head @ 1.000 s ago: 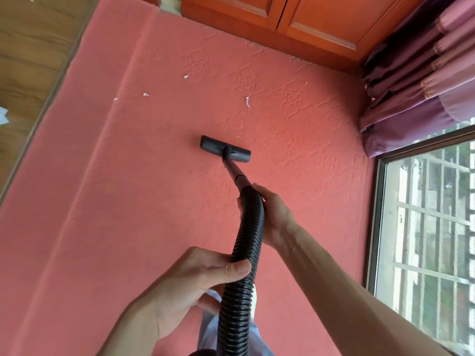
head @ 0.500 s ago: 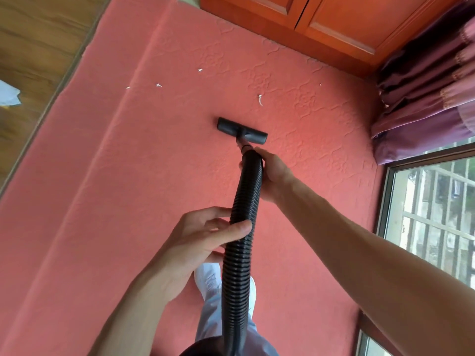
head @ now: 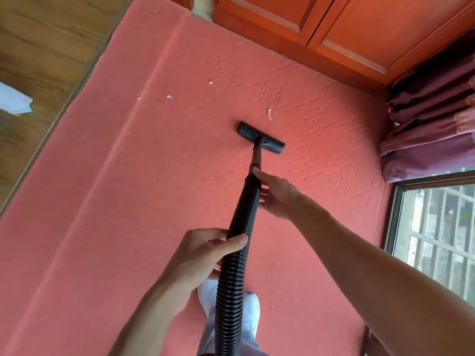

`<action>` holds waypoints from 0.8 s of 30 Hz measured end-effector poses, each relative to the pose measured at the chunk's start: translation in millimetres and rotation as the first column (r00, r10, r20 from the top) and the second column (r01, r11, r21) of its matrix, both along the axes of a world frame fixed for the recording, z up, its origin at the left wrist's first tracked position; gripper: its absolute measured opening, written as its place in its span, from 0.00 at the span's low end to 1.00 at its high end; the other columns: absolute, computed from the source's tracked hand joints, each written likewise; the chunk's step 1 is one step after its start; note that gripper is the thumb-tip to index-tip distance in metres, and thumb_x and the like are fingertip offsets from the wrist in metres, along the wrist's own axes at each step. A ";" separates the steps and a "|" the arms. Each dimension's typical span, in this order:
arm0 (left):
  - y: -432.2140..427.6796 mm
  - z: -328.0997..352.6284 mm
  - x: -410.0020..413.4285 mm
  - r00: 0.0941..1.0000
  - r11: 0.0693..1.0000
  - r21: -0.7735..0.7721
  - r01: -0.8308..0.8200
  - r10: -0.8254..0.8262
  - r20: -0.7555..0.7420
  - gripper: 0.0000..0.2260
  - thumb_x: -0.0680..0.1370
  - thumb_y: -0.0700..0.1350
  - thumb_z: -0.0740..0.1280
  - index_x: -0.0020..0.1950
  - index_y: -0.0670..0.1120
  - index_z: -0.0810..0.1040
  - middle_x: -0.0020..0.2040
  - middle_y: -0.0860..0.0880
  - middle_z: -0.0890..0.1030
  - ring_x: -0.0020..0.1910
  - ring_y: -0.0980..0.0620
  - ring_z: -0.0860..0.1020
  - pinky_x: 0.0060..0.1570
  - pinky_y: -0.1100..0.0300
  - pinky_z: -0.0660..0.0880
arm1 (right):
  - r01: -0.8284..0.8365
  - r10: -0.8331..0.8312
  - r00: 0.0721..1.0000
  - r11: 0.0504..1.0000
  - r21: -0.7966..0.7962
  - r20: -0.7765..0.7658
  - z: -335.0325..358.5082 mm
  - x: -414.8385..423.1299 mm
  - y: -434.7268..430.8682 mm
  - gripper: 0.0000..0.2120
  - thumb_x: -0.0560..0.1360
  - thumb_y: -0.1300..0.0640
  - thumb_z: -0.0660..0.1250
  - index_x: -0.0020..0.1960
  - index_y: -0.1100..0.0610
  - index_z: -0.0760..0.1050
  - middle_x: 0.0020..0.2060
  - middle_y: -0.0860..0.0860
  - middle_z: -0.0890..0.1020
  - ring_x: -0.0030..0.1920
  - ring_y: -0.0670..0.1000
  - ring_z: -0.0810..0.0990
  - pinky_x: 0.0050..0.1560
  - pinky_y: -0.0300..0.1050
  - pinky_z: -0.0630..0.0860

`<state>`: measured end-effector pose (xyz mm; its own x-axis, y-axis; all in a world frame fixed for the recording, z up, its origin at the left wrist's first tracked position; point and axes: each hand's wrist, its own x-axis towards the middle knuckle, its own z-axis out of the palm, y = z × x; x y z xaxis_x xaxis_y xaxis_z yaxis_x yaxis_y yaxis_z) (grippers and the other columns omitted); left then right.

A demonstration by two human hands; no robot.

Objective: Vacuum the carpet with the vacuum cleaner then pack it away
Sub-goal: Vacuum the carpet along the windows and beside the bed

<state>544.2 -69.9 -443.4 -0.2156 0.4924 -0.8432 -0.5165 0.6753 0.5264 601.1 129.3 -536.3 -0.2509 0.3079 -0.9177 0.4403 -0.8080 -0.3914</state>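
Well ahead of both hands, the black vacuum head (head: 261, 137) lies flat on the red carpet (head: 128, 201), its stiff tube (head: 257, 156) running back into a ribbed hose (head: 236, 247). The right hand (head: 279, 197) wraps the hose's top end (thumb laid along it); the left hand (head: 205, 255) grips the hose lower down, nearer the body. A white scrap (head: 269, 114) lies just beyond the head. Orange cupboard doors (head: 334, 27), a purple curtain (head: 431, 119) and a window (head: 437, 240) border the carpet.

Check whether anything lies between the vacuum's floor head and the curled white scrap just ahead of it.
Nothing visible does. Only bare carpet separates the floor head from the curled white scrap, which lies just beyond the head's far edge, towards its right end.
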 end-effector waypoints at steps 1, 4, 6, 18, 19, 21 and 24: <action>2.4 -1.8 -5.4 1.000 1.000 0.005 0.006 -0.006 -0.008 0.10 0.73 0.52 0.75 0.47 0.47 0.87 0.42 0.47 0.87 0.40 0.51 0.85 0.38 0.60 0.78 | 0.000 0.000 1.000 1.000 0.018 -0.003 1.7 -6.5 4.5 0.23 0.74 0.55 0.72 0.64 0.66 0.72 0.44 0.58 0.79 0.42 0.54 0.79 0.43 0.47 0.78; 6.1 -0.7 -20.9 0.999 0.998 0.059 0.035 -0.036 0.014 0.09 0.72 0.50 0.75 0.48 0.47 0.88 0.43 0.45 0.87 0.43 0.49 0.86 0.37 0.61 0.79 | 0.013 -0.015 1.000 0.997 0.075 0.025 8.8 -17.6 18.0 0.29 0.72 0.59 0.74 0.68 0.68 0.67 0.44 0.60 0.78 0.41 0.55 0.78 0.42 0.49 0.78; 6.0 3.5 -26.9 0.995 0.992 0.104 0.072 -0.078 0.055 0.11 0.69 0.49 0.76 0.49 0.48 0.88 0.44 0.44 0.86 0.45 0.49 0.86 0.37 0.62 0.79 | 0.032 -0.034 0.999 0.996 0.080 0.023 18.7 -16.4 24.1 0.29 0.71 0.61 0.74 0.67 0.68 0.66 0.46 0.62 0.78 0.41 0.55 0.79 0.38 0.48 0.78; 57.8 -24.1 -10.6 0.997 0.995 0.080 -0.053 0.056 -0.043 0.18 0.62 0.60 0.75 0.47 0.52 0.88 0.40 0.42 0.84 0.42 0.46 0.82 0.47 0.49 0.76 | 0.084 -0.084 0.995 0.996 0.006 0.047 -17.0 -18.0 74.6 0.24 0.72 0.63 0.72 0.64 0.71 0.69 0.41 0.60 0.76 0.40 0.55 0.73 0.39 0.48 0.73; 67.2 -28.9 -6.7 0.993 0.995 0.061 -0.083 0.087 -0.078 0.19 0.61 0.62 0.74 0.47 0.55 0.88 0.40 0.44 0.84 0.42 0.46 0.83 0.47 0.49 0.77 | 0.067 -0.067 0.996 0.998 0.004 0.051 -21.4 -21.3 82.3 0.24 0.72 0.62 0.72 0.64 0.71 0.69 0.41 0.60 0.76 0.40 0.55 0.73 0.39 0.48 0.74; 88.4 -39.4 2.4 0.984 0.993 0.039 -0.110 0.114 -0.138 0.19 0.59 0.64 0.73 0.47 0.60 0.87 0.38 0.48 0.85 0.41 0.45 0.83 0.45 0.49 0.77 | 0.050 -0.050 0.997 0.999 0.010 0.056 -27.6 -28.9 101.1 0.21 0.73 0.62 0.71 0.62 0.68 0.70 0.40 0.59 0.77 0.39 0.54 0.76 0.40 0.47 0.75; 120.6 -48.8 9.7 0.960 0.984 0.011 -0.180 0.179 -0.215 0.17 0.58 0.65 0.71 0.45 0.66 0.86 0.33 0.53 0.83 0.36 0.50 0.81 0.41 0.54 0.75 | 0.014 -0.017 0.998 0.999 0.036 0.066 -36.1 -39.1 129.9 0.18 0.74 0.61 0.71 0.60 0.67 0.71 0.43 0.59 0.78 0.42 0.56 0.79 0.45 0.50 0.78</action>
<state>553.9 50.7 -492.2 -0.4760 0.4222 -0.7715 -0.5053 0.5867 0.6328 562.1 259.2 -572.4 -0.1846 0.3440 -0.9206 0.4538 -0.8011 -0.3903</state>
